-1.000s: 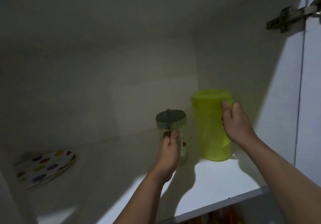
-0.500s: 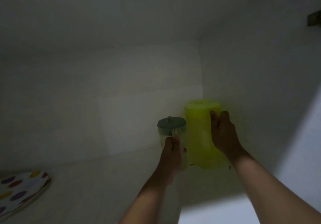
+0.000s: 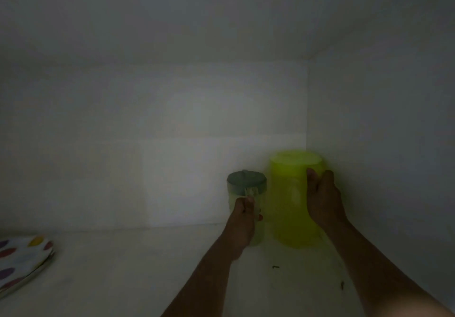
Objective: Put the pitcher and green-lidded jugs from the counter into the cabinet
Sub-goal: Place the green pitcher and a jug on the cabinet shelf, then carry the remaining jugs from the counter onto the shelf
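A bright yellow-green pitcher stands upright deep in the cabinet, close to the back right corner. My right hand wraps its right side. Just left of it stands a clear jug with a dark green lid. My left hand grips this jug's front at its handle and hides most of its body. Both vessels rest on the white cabinet shelf. The scene is dim and slightly blurred.
A stack of white plates with coloured dots lies at the shelf's left edge. The cabinet's right wall rises just beyond the pitcher, and the back wall stands right behind both vessels. Small dark specks lie on the shelf near my right forearm.
Both hands have pushed the pitcher and the jug deeper toward the back right corner. The view has moved further inside; the shelf's front edge and door hinge have dropped out of sight.
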